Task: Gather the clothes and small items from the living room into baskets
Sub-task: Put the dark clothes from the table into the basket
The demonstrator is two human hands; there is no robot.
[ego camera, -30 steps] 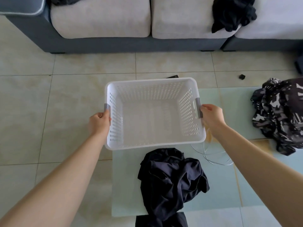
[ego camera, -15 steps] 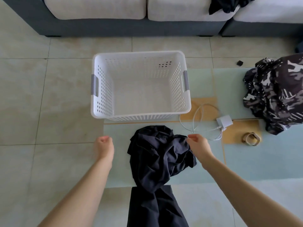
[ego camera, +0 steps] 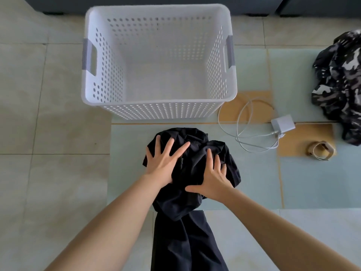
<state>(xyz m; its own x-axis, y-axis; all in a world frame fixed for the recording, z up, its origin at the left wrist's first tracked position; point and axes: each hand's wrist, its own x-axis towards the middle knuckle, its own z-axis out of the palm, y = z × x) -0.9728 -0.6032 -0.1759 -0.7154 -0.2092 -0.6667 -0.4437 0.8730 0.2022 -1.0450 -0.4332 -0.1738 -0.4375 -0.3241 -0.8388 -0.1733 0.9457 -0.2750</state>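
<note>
Nearest the viewer, a person's left hand [ego camera: 166, 160] and right hand [ego camera: 212, 178] press with spread fingers on a crumpled black cloth garment [ego camera: 195, 173] lying on a pale green glass table [ego camera: 263, 173], not yet gripping it. The garment likely gets gathered next and needs bunching, then lifting. Just beyond stands a white perforated plastic basket [ego camera: 101, 79], empty.

Both my bare forearms reach forward, converging. My left hand [ego camera: 164, 163] lies flat, fingers spread; my right hand [ego camera: 214, 178] too, thumb stretched sideways.
</note>
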